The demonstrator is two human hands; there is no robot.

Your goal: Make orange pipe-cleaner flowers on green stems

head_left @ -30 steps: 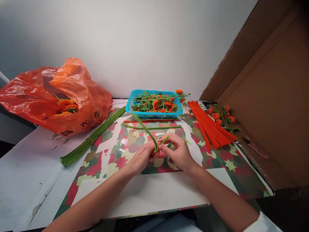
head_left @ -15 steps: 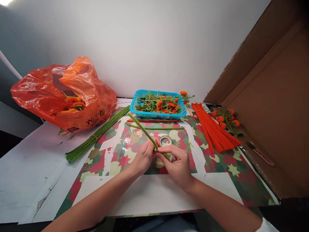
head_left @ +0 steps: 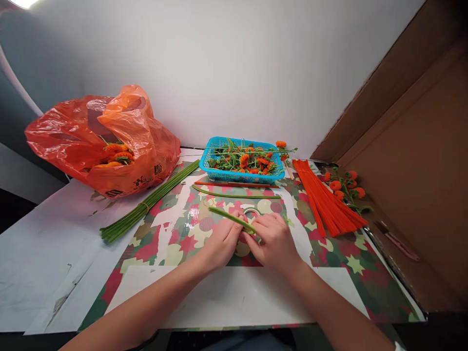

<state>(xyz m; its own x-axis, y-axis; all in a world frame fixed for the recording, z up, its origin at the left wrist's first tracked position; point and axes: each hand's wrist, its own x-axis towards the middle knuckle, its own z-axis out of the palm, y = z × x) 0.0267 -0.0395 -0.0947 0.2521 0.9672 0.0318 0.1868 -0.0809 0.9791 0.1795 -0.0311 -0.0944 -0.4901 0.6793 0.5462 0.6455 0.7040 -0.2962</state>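
Note:
A green pipe cleaner [head_left: 227, 214] is pinched between my two hands, its free end pointing up and left. My left hand [head_left: 224, 240] is closed on it, thumb and fingers pressed together. My right hand [head_left: 272, 239] grips the same pipe cleaner near its right part, which the fingers mostly hide. Just behind my fingers lies a roll of tape [head_left: 251, 211], partly covered by them. Farther back, a loose green pipe cleaner [head_left: 237, 196] and an orange one [head_left: 252, 185] lie across the table.
A blue basket [head_left: 241, 176] holds orange flowers and green stems. To the left are a bundle of green pipe cleaners [head_left: 149, 202] and a red plastic bag [head_left: 146, 141] with flowers. At right lie orange pipe cleaners [head_left: 325, 200], flowers [head_left: 345, 185] and a pink-handled tool [head_left: 400, 243].
The green pipe cleaner has swung from steep to a flatter slant, its free end lower. My right hand has turned, its fingers closing in more tightly. The view has shifted slightly.

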